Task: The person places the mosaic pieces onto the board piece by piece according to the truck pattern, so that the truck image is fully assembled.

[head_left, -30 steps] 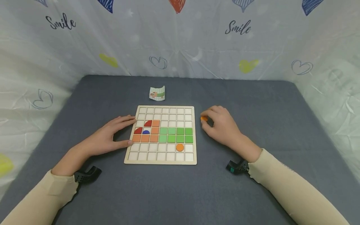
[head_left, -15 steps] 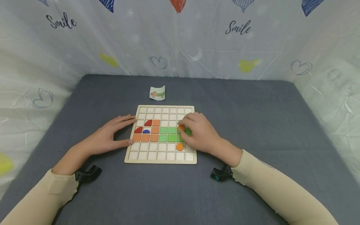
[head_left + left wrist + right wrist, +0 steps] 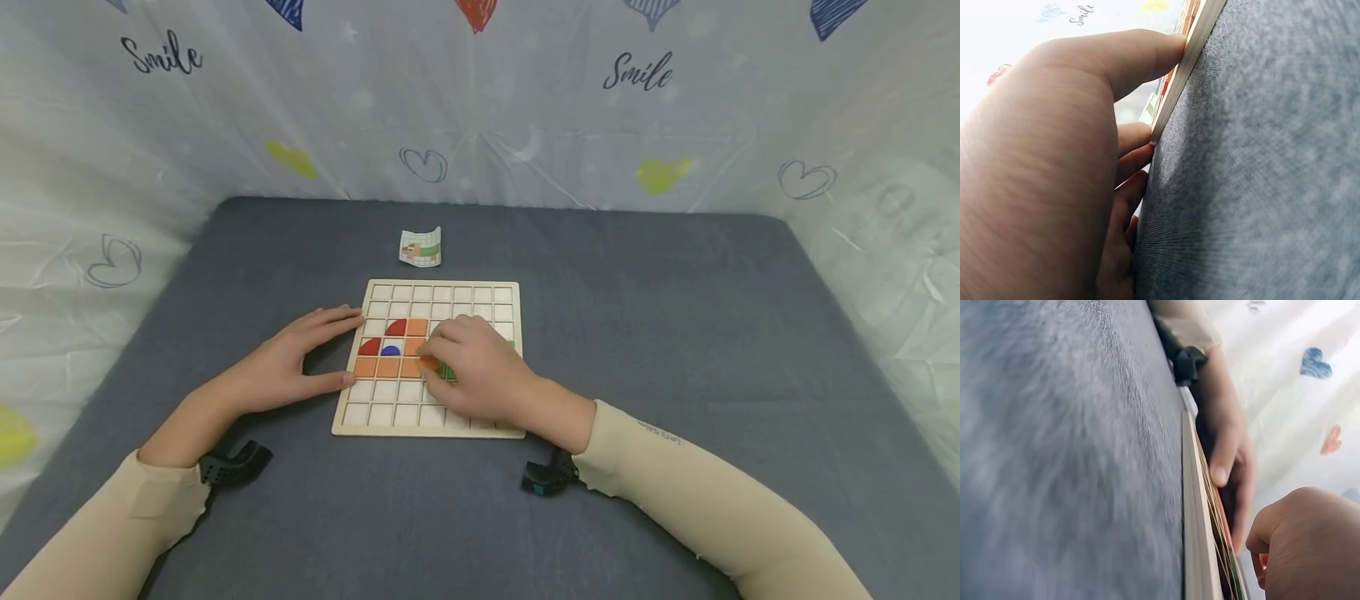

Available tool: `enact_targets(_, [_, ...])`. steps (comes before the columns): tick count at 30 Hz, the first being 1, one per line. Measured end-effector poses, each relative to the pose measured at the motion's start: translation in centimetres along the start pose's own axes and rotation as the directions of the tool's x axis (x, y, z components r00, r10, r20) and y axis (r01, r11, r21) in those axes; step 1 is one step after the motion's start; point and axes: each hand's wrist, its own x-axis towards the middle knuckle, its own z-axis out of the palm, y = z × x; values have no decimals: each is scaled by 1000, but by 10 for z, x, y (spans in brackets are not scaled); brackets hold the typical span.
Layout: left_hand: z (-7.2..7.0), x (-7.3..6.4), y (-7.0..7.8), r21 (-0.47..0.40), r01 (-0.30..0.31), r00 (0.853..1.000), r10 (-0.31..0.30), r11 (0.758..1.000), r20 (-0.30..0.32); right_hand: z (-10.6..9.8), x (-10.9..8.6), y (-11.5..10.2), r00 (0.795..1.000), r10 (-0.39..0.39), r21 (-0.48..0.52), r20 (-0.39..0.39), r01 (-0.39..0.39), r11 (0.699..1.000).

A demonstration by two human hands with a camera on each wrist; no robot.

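My left hand [image 3: 281, 367] rests at the left edge of a wooden grid board [image 3: 427, 432], thumb and fingers spread along it. In the left wrist view the thumb touches the side of the board [image 3: 1194, 56]. Over the board's middle, my right hand [image 3: 480, 367] pinches an orange disc [image 3: 429, 362] between thumb and fingers. Close by lie orange squares [image 3: 365, 367], two red quarter-circle tiles [image 3: 397, 327] and a blue half-circle tile [image 3: 391, 351]. Most of the green squares [image 3: 447, 372] are hidden under the right hand.
A small curled picture card [image 3: 420, 248] with a printed grid lies behind the board. The grey cloth-covered table [image 3: 675, 292] extends around it, and a patterned white curtain [image 3: 525, 108] hangs at the back. Each wrist wears a black camera [image 3: 236, 465].
My right hand has moved left with the orange disc, from beside the board to over its middle, and now covers the other orange disc. The left hand has stayed put.
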Motion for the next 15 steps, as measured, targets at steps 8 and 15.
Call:
enact_targets(8, [-1, -1, -1, 0, -1, 1000, 1, 1000, -5, 12, 16, -17, 997, -56, 10, 48, 56, 998])
enact_targets(15, [1, 1, -2, -3, -20, 1000, 20, 1000, -9, 26, 25, -26, 991, -126, 9, 35, 126, 992])
